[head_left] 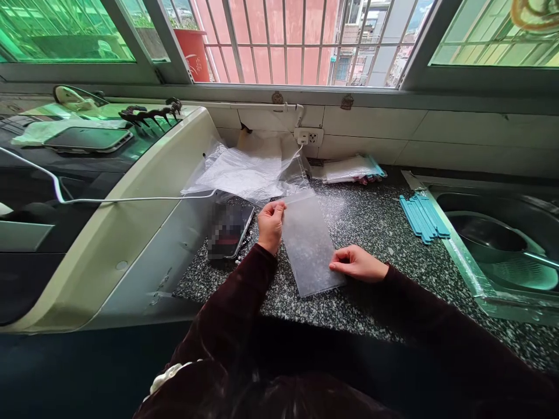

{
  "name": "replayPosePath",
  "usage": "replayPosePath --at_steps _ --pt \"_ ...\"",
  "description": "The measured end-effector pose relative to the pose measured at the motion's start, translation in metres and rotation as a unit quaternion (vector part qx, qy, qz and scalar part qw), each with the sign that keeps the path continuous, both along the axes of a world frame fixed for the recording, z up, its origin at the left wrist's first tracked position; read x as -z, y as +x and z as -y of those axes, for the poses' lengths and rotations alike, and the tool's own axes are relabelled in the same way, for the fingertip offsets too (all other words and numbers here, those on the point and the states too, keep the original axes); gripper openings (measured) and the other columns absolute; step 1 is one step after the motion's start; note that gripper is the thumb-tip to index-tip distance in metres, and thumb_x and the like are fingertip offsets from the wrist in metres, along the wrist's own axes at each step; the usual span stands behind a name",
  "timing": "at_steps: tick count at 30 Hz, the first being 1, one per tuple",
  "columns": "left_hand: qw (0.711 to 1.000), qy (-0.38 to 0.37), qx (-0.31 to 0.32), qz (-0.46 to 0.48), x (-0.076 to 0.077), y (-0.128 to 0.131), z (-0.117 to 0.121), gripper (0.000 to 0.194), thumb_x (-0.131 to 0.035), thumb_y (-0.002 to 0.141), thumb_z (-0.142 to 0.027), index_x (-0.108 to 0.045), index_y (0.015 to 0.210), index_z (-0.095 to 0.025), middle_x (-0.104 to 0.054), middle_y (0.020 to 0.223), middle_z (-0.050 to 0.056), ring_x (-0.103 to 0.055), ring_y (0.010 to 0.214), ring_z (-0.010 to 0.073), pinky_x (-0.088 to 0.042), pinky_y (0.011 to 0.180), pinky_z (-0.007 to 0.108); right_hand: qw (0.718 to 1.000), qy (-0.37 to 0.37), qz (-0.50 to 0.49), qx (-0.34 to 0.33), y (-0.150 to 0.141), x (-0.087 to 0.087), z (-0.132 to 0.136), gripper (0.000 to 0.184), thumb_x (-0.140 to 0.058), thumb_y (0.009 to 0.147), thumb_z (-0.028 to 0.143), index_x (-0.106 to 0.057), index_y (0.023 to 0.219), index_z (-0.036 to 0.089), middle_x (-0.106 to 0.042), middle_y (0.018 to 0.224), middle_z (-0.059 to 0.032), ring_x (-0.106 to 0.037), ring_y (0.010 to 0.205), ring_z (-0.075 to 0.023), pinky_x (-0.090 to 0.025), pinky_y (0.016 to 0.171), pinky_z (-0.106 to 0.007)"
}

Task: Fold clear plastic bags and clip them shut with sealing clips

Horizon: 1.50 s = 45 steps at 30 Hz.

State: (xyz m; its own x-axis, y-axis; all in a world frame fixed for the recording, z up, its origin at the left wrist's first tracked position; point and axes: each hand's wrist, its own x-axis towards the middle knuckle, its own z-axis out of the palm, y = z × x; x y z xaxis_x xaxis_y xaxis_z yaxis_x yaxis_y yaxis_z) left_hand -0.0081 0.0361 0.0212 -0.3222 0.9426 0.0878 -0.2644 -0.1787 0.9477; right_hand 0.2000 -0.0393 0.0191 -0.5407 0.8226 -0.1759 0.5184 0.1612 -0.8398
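Left hand point(271, 224) pinches bag point(308, 244) by its upper left edge, right hand point(358, 263) by its lower right, probably keeping the thin, frosted plastic flat over speckled counter point(371, 227); crinkly clear sheets point(244, 171) heaped behind, slim blue strips point(423, 218) beside sink point(474, 279), likely for easy reach

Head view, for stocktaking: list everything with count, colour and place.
Counter: one, speckled black, centre
Held bag: one, translucent, centre
Loose bags: several, whitish, counter's back
Packets: several, clear-teal, counter's back
Sink: one, dark, right
Pan: one, black, in sink
Strips: several, teal, beside sink
Phone: one, dark, counter's left
Appliance: one, cream, left
Device: one, dark, on appliance
Clip: one, dark, on appliance
Cable: one, white, over appliance
Window: one, grey, back
Outlet: one, white, below window
Left hand: one, dark-sleeved, bag's upper left
Right hand: one, dark-sleeved, bag's lower right
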Motion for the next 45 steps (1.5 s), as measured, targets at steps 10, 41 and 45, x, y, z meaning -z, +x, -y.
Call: replayPosePath --at_steps 10,41,45 --pt "0.998 -0.010 0.060 -0.011 0.005 0.005 0.004 0.035 -0.068 0.062 -0.047 -0.049 0.058 -0.017 -0.035 0.045 -0.008 -0.027 0.042 0.0046 -0.020 0.043 0.020 1.000 -0.026 -0.012 -0.007 0.004 -0.003 -0.004 0.038 -0.060 0.068 0.051 -0.058 0.061 0.015 -0.052 0.055 0.0020 -0.044 0.054 -0.0090 -0.035 0.052 -0.023" --pt "0.945 -0.071 0.305 -0.092 0.007 0.015 0.023 0.037 -0.071 0.053 -0.047 -0.060 0.059 -0.012 -0.047 0.050 -0.004 -0.035 0.048 0.0054 -0.024 0.048 0.021 0.743 0.152 0.414 0.504 0.137 -0.015 -0.054 0.020 -0.054 0.077 0.028 -0.069 0.082 0.016 -0.066 0.086 -0.0153 -0.060 0.082 -0.0278 -0.042 0.066 -0.036" --pt "0.947 -0.067 0.302 -0.089 0.009 0.014 0.022 0.036 -0.070 0.056 -0.047 -0.062 0.061 -0.012 -0.048 0.051 -0.003 -0.035 0.048 0.0056 -0.025 0.048 0.020 0.732 0.106 0.455 0.496 0.132 -0.017 -0.053 0.028 -0.050 0.081 0.029 -0.067 0.095 0.013 -0.064 0.095 -0.0186 -0.059 0.094 -0.0316 -0.043 0.074 -0.041"
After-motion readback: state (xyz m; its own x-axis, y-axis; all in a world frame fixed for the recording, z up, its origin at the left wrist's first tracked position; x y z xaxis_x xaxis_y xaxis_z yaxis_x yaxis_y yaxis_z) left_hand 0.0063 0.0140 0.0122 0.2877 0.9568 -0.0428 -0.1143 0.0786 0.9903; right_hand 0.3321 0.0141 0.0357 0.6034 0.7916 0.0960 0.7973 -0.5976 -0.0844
